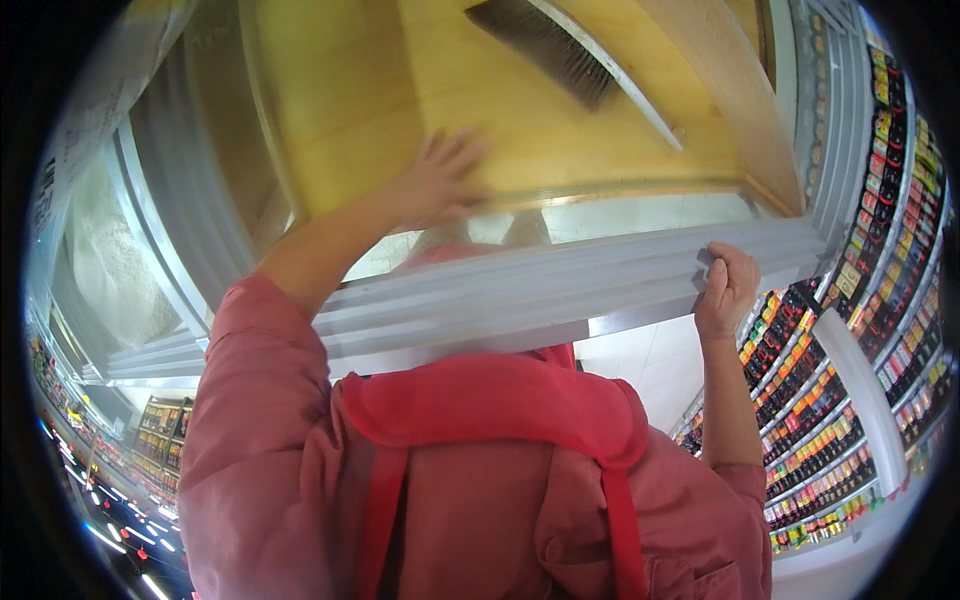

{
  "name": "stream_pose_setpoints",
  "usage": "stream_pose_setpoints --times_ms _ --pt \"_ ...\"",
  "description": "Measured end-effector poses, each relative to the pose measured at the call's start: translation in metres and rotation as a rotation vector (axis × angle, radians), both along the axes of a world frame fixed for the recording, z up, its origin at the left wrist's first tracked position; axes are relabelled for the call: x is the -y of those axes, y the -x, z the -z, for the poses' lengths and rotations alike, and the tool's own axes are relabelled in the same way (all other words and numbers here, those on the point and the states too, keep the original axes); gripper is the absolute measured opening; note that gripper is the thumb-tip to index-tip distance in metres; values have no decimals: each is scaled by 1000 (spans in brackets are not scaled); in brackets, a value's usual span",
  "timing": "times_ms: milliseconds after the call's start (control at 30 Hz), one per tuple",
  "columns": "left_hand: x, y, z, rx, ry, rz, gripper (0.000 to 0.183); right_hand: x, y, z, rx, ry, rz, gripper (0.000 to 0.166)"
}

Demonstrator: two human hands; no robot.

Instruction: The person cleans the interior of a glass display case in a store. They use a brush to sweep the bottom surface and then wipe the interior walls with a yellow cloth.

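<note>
My left hand (446,178), a little blurred, is spread with its fingers apart over a yellow wooden board inside a bin or cabinet with clear walls (352,161). It holds nothing. To its right a brush with dark bristles (551,56) and a long pale handle (634,94) lies on the board. My right hand (726,289) rests at the grey ribbed rail (525,277) along the near edge, its fingers curled over the rail near the right corner.
A pale wooden board (720,90) stands along the right side inside. Beyond the right side are shelves with rows of bottles and packets (817,420). A clear compartment with white contents (112,270) is at the left, below a plastic sheet (105,90) bearing writing.
</note>
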State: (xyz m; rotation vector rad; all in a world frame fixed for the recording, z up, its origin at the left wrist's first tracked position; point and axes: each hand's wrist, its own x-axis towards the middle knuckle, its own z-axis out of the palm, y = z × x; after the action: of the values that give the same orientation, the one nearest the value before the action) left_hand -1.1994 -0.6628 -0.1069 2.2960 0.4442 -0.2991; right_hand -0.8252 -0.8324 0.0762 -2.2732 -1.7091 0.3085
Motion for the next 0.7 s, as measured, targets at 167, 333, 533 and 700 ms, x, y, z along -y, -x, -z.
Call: stream_pose_setpoints --times_ms 167,333,533,700 --pt "-1 58 -3 -83 -93 -87 57 6 -1 3 -5 -13 26 17" --pt "-14 30 7 -36 -162 70 58 6 -1 3 -5 -9 14 18" --pt "-16 1 4 -48 -268 -93 59 2 0 1 8 -9 9 18" --pt "-32 23 -10 -70 -174 95 59 1 -1 1 11 -4 2 18"
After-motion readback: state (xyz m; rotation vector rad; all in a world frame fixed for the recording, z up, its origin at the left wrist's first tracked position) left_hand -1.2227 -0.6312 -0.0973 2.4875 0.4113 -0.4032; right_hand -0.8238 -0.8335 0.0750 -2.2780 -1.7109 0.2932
